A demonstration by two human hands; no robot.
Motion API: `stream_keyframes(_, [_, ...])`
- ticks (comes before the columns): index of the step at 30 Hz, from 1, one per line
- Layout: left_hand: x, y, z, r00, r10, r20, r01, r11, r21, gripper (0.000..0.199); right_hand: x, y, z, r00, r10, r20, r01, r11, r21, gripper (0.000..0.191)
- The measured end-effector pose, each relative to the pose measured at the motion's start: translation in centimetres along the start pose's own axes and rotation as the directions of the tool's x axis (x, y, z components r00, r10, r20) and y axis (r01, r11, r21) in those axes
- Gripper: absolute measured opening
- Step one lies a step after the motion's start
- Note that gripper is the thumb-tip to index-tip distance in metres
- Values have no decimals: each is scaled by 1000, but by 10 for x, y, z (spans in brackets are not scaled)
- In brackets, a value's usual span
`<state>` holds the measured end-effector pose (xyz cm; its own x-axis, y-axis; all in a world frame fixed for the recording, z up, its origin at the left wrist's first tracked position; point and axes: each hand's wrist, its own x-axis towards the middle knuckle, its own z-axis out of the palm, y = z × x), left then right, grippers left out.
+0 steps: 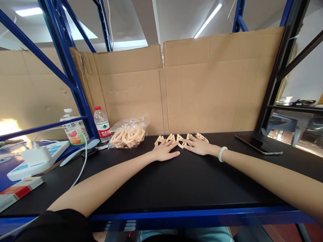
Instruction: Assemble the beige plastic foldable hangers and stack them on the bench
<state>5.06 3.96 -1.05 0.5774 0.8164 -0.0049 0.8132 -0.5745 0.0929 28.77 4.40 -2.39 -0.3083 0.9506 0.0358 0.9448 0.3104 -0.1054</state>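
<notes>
A row of small pale wooden cut-out pieces, some shaped like the letter A, lies on the black tabletop near the cardboard wall. Over the left end of the row rests my left hand, flat with its fingers spread on the pieces. My right hand, a pale beaded bracelet on its wrist, covers the right end in the same way, fingers apart. Neither hand grips anything. Fingers partly hide several pieces. Left of the row, a clear plastic bag holds more pale wooden cut-outs.
A water bottle with a red cap stands behind the bag's left side. Further left are a white power strip with a plugged cable, a drink bottle and a red-white box. A phone lies at the right. Cardboard closes the back.
</notes>
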Motion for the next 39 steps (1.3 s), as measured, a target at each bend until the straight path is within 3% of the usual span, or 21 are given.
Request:
stream_keyframes(2, [3,-1,1,1000,2,-24,-2,1000,15,75,3,0,0,1000,-11,-12,11,1000,-5,71])
stream_keyframes(5, [-3,-1,0,977,105,-187,-88,991,101,63,-4,-3,-1,993,-50,-108,48,999,-25,69])
stream_keyframes(8, [-18,-5,-12,902,256,-347,-166,949,269,47,-19,-6,-4,964,-141,-224,129,989,-68,67])
stream_keyframes(11, [-34,-19,-34,838,308,-450,-94,894,437,39,-35,-10,-10,909,-275,-314,245,961,-132,63])
stream_keyframes(14, [-45,-42,-51,774,213,-596,133,867,481,50,-47,-14,-16,805,-423,-417,340,904,-260,55])
stream_keyframes(17, [-51,-67,-56,702,46,-711,318,873,370,52,-50,-20,-21,719,-527,-453,368,841,-396,47])
stream_keyframes(19, [-53,-80,-54,678,-15,-735,354,883,307,40,-50,-25,-22,687,-563,-460,371,816,-444,43])
stream_keyframes(22, [-54,-89,-53,676,-11,-737,319,906,279,30,-50,-32,-22,666,-588,-459,371,795,-479,38])
stream_keyframes(24, [-56,-84,-54,680,57,-731,243,923,298,31,-51,-35,-24,672,-588,-451,355,789,-501,35])
stream_keyframes(27, [-60,-56,-54,671,232,-704,45,935,351,35,-56,-32,-33,680,-540,-496,315,826,-468,35])
stream_keyframes(30, [-69,-13,-45,672,479,-565,-288,872,397,33,-62,-19,-49,669,-401,-625,269,915,-300,36])
stream_keyframes(32, [-77,15,-34,624,627,-467,-490,779,390,32,-67,-10,-57,655,-265,-707,266,957,-113,36])
stream_keyframes(35, [-89,44,-16,501,784,-366,-694,617,371,26,-72,-1,-61,672,-109,-733,320,935,155,33])
stream_keyframes(37, [-95,53,-8,435,832,-346,-770,542,336,22,-74,-2,-58,713,-104,-694,361,902,236,31])
stream_keyframes(39, [-99,55,-7,355,846,-397,-839,476,265,25,-76,-9,-54,743,-158,-650,406,879,251,29])
